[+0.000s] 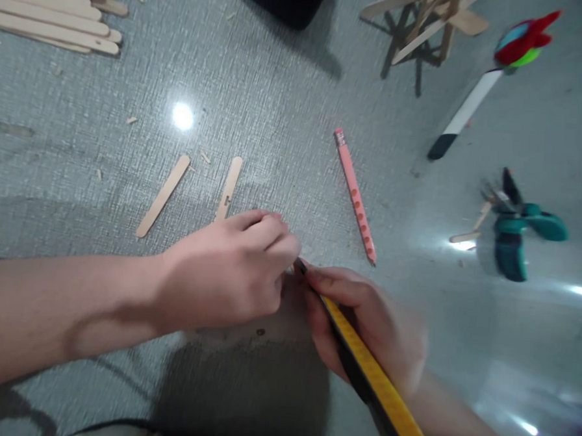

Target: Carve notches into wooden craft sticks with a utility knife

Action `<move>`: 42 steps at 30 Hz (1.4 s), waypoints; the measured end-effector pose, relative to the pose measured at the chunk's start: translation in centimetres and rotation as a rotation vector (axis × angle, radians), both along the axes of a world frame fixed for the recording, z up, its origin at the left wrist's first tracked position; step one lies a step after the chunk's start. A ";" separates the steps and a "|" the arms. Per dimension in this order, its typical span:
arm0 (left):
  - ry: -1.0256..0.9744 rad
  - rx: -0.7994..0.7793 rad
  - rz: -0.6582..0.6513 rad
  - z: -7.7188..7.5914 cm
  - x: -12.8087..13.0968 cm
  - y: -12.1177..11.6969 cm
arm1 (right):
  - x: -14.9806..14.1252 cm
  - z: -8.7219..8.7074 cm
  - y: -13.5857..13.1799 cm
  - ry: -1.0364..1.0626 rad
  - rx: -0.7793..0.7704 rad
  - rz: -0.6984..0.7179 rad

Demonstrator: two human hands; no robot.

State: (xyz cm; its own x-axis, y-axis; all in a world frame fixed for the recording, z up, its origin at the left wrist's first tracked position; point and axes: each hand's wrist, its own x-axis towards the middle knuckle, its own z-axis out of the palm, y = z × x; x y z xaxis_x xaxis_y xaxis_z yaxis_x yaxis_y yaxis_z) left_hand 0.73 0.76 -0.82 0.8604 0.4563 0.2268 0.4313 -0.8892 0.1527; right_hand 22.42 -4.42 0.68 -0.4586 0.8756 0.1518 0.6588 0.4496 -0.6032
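My left hand (242,264) is closed, fingers curled and thumb tucked; what it pinches is hidden. Just in front of its fingers is the dark tip of a yellow and black tool (373,372) that looks like a utility knife. My right hand (364,319) wraps round this knife close to its tip, and the back end runs out of view at the bottom. A craft stick (230,182) with a small dark mark shows above my left knuckles, its lower end hidden behind the hand. Farther left lies a short craft stick (163,196).
Ahead lies a pink pencil (355,195). Teal-handled cutters (512,226) and a white pen with a colourful topper (472,104) are on the right. A stick structure (433,20), a black object (287,0) and piled craft sticks (52,13) are at the back.
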 end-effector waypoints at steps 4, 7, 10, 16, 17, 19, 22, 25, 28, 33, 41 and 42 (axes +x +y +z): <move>0.005 -0.004 0.008 0.0 0.0 -0.1 | 0.0 -0.1 -0.1 -0.035 0.062 -0.017; 0.004 -0.006 0.021 0.0 0.1 -0.1 | 0.1 -0.1 0.0 -0.028 0.035 -0.005; -0.008 0.006 0.007 0.0 0.1 0.0 | 0.1 -0.1 0.0 0.002 0.028 -0.002; -0.006 -0.019 0.016 -0.1 -0.1 -0.1 | -0.3 -0.1 0.1 0.005 0.076 -0.031; 0.005 -0.020 0.020 -0.1 -0.1 -0.1 | -0.4 -0.1 0.2 0.004 0.082 -0.033; 0.021 -0.018 0.011 -0.2 -0.1 -0.1 | -0.4 -0.1 0.4 -0.003 0.093 -0.034; -0.008 0.001 -0.001 -0.1 -0.1 0.0 | -0.2 -0.2 0.6 -0.010 0.087 -0.016; -0.038 0.000 -0.006 -0.1 -0.1 0.1 | 0.1 0.0 0.5 0.002 0.078 -0.004; -0.036 -0.035 0.006 -0.1 -0.1 0.2 | 0.4 0.2 0.3 0.015 0.066 -0.038; -0.068 -0.002 -0.019 -0.2 -0.1 0.3 | 0.2 0.3 0.8 0.021 0.055 -0.014; -0.089 -0.024 -0.034 0.0 -0.1 0.4 | 0.2 -0.3 1.1 0.034 0.054 0.013; -0.093 -0.023 -0.034 0.0 -0.1 0.4 | 0.2 -0.3 1.1 0.030 0.052 0.013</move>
State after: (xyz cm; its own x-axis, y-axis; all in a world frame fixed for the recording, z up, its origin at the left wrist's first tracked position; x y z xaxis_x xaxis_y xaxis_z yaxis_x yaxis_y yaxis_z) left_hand 0.63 1.15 -0.79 0.8511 0.4336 0.2960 0.3844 -0.8987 0.2111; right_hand 22.64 -3.37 0.41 -0.4643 0.8602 0.2111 0.6347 0.4893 -0.5981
